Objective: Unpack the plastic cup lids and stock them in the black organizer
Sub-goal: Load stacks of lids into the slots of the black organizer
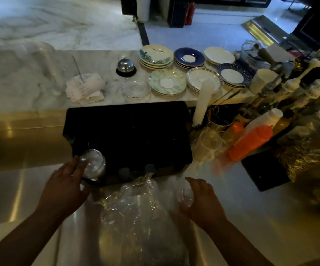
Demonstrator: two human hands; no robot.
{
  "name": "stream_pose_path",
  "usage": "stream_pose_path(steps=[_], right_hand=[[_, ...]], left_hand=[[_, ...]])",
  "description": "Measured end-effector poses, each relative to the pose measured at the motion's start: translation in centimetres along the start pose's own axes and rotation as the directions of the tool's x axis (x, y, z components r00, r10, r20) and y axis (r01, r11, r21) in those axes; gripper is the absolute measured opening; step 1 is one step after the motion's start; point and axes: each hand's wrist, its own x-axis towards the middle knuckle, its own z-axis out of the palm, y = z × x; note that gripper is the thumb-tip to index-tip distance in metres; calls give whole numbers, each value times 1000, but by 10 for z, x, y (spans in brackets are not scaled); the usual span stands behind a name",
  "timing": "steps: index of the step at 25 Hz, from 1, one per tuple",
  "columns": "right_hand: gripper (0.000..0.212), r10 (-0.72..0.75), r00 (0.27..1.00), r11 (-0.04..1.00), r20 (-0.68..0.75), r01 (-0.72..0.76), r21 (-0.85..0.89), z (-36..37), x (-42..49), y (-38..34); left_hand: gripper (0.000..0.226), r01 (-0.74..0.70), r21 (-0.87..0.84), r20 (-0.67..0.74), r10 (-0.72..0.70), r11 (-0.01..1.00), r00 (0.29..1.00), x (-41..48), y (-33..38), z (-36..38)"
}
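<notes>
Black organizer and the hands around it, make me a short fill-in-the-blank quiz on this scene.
1. The left hand touches a stack of clear lids at the black organizer's front ____ corner.
2. The right hand holds a clear ____.
3. Between the hands lies a crumpled plastic ____.
4. The squeeze bottle right of the organizer is ____.

Missing words: left; lid; bag; orange
</notes>
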Motion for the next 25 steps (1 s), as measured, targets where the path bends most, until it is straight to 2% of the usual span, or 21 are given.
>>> stream_pose_path(steps=[4, 8, 12, 14, 19, 25], right_hand=[[89, -201, 979, 979, 31, 200, 28, -6, 15, -65], [89, -404, 913, 914, 61, 405, -16, -3, 38, -138], [82, -525, 849, 847, 65, 528, -53, 4, 68, -204], [78, -559, 826, 821, 69, 563, -90, 10, 82, -230], [86, -589, 798, 776, 128, 603, -184, 32, 105, -272], [83, -597, 799, 759, 72, 592, -270, 50, 113, -291]], left_hand=[[81, 33, -20, 37, -32, 999, 999, -5, 11, -11], [82, 91, -48, 105, -86, 995, 991, -11, 10, -8], [81, 94, -106, 109, -83, 990, 991, -18, 5, -4], [82, 92, -140, 104, -78, 986, 992, -22, 2, -3], [79, 103, -202, 53, -94, 974, 994, -29, -3, -5], [81, 225, -302, 47, -221, 926, 974, -29, -7, -6]])
